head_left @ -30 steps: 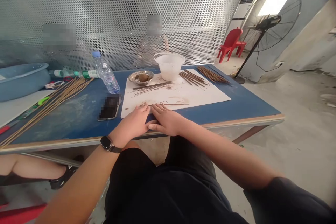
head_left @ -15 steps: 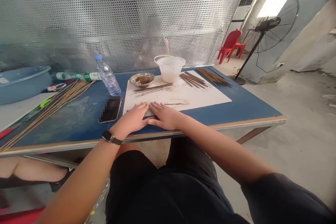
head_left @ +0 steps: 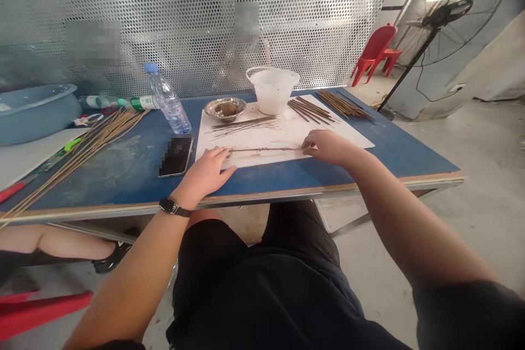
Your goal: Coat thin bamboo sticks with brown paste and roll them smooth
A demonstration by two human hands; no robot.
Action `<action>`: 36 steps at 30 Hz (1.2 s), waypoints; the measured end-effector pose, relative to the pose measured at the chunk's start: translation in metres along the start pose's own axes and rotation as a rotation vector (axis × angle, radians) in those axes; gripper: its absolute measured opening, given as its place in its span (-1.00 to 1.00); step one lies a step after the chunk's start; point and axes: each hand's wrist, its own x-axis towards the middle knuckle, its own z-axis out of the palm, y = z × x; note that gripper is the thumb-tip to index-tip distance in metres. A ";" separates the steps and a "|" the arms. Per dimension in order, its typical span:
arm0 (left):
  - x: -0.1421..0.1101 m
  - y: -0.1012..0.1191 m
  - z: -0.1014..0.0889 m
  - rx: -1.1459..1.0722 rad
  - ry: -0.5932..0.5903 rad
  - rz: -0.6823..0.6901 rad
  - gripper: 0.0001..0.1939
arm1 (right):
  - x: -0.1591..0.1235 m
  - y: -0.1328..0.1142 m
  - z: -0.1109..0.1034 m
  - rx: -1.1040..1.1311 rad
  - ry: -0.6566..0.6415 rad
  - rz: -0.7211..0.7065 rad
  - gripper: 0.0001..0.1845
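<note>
A thin brown incense stick (head_left: 266,149) lies crosswise near the front of the white board (head_left: 348,139), its surface slightly lumpy. My left hand (head_left: 207,172) rests palm down at its left end, fingers stretched and thumb apart, the fingertips touching or covering that end. At the other end, my right hand (head_left: 326,146) has its fingers curled in a pinch on the stick. Behind it are several thin dark sticks (head_left: 241,127) and a metal dish (head_left: 211,111) holding a brown lump of dough (head_left: 228,109). Thicker coated sticks (head_left: 309,111) lie in a row farther right.
A white bucket (head_left: 274,93) stands at the board's back edge. Bundled sticks (head_left: 344,105) lie right of it. Left are a phone (head_left: 177,156), a water bottle (head_left: 168,101), long bare sticks (head_left: 98,145) and a blue basin (head_left: 36,115). A perforated metal screen (head_left: 184,27) borders the back.
My hands, side by side and flat at the board's front edge before, are now apart. The right has moved right to the stick's far end; the left stays near its place. The view has tilted down.
</note>
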 end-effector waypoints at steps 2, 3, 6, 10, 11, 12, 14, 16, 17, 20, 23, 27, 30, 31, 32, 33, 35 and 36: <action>0.000 0.003 0.000 0.004 0.010 0.013 -0.32 | -0.002 0.004 0.004 0.024 0.042 -0.002 -0.77; -0.001 0.004 -0.001 0.005 0.017 0.015 -0.31 | -0.003 0.005 0.007 0.025 0.065 -0.010 -0.77; -0.004 0.008 -0.004 0.021 0.046 0.021 -0.31 | 0.000 0.009 0.014 0.025 0.108 -0.083 -0.78; -0.005 0.012 -0.008 0.021 0.050 -0.005 -0.28 | 0.005 0.018 0.024 0.080 0.215 -0.123 -0.77; -0.005 0.013 -0.008 0.009 0.023 -0.014 -0.25 | 0.005 0.020 0.026 0.109 0.249 -0.121 -0.77; -0.005 0.014 -0.008 -0.001 -0.012 -0.020 -0.21 | 0.006 0.021 0.028 0.143 0.280 -0.120 -0.76; -0.004 0.016 -0.008 -0.002 -0.077 -0.022 -0.17 | 0.005 0.024 0.031 0.217 0.324 -0.125 -0.77; -0.005 0.018 -0.007 0.021 -0.093 -0.016 -0.17 | 0.003 0.026 0.033 0.281 0.353 -0.127 -0.77; -0.007 0.018 -0.007 0.034 -0.087 -0.009 -0.17 | 0.002 0.026 0.033 0.306 0.363 -0.127 -0.77; -0.014 0.020 -0.007 0.055 -0.081 0.009 -0.16 | -0.001 0.026 0.035 0.347 0.380 -0.116 -0.77; -0.024 0.020 -0.007 0.080 -0.066 0.021 -0.17 | -0.002 0.025 0.035 0.374 0.379 -0.103 -0.77; -0.030 0.019 -0.007 0.118 -0.045 0.027 -0.16 | -0.004 0.023 0.034 0.399 0.364 -0.085 -0.76; -0.020 0.017 -0.008 0.110 -0.093 0.000 -0.13 | -0.005 0.021 0.031 0.391 0.355 -0.062 -0.75; -0.014 0.016 -0.009 0.109 -0.115 -0.012 -0.12 | -0.006 0.020 0.030 0.385 0.351 -0.052 -0.75; -0.007 0.015 -0.009 0.111 -0.132 -0.021 -0.10 | -0.006 0.020 0.029 0.379 0.347 -0.043 -0.74; 0.000 0.013 -0.009 0.116 -0.144 -0.029 -0.10 | -0.007 0.020 0.029 0.376 0.342 -0.036 -0.74; 0.013 0.011 -0.010 0.129 -0.168 -0.043 -0.08 | -0.008 0.020 0.027 0.380 0.334 -0.030 -0.74; 0.019 0.010 -0.010 0.137 -0.184 -0.051 -0.07 | -0.008 0.020 0.026 0.384 0.330 -0.031 -0.74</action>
